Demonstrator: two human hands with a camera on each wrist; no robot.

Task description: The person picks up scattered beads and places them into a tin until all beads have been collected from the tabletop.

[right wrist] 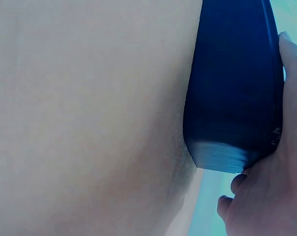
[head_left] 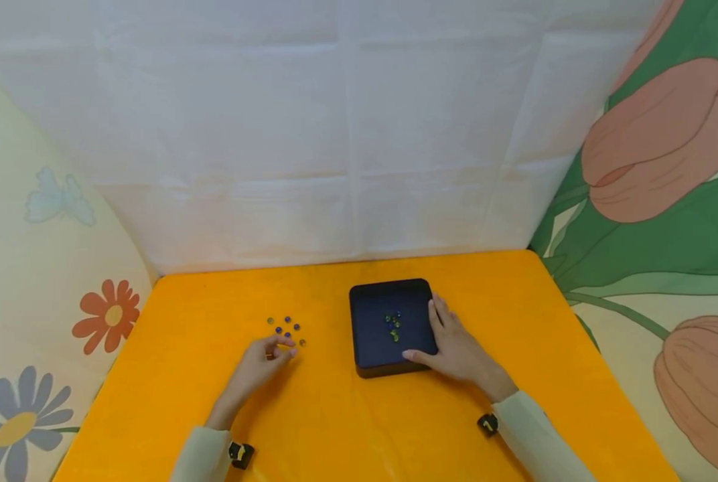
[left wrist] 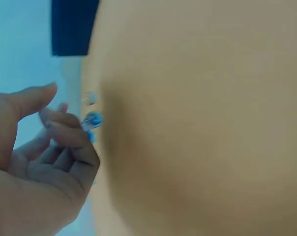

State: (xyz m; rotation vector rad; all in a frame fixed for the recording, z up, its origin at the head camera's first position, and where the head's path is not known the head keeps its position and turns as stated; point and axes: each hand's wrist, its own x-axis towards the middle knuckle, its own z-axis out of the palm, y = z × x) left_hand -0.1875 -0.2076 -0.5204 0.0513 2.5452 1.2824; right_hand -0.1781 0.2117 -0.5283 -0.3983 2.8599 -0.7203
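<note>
My left hand (head_left: 265,363) reaches low over the yellow tabletop, thumb and forefinger apart beside several loose glass marbles (head_left: 297,327), some blue and some yellowish. In the left wrist view its fingers are bent, and a blue-and-clear marble (left wrist: 94,119) shows right past the fingertips. My right hand (head_left: 458,348) holds the near right corner of a square black tray (head_left: 368,370), its thumb over the rim and its fingers along the outer right wall. A small cluster of green and blue marbles (head_left: 396,325) lies on the tray floor. The right wrist view shows the tray's dark outer wall (right wrist: 232,83) against the palm.
A yellow cloth (head_left: 335,415) covers the table. Behind it hangs a white sheet (head_left: 244,134), with flower-printed cloths on the left (head_left: 27,268) and right (head_left: 666,268). Each wrist wears a black band, one on the left (head_left: 241,455) and one on the right (head_left: 488,425).
</note>
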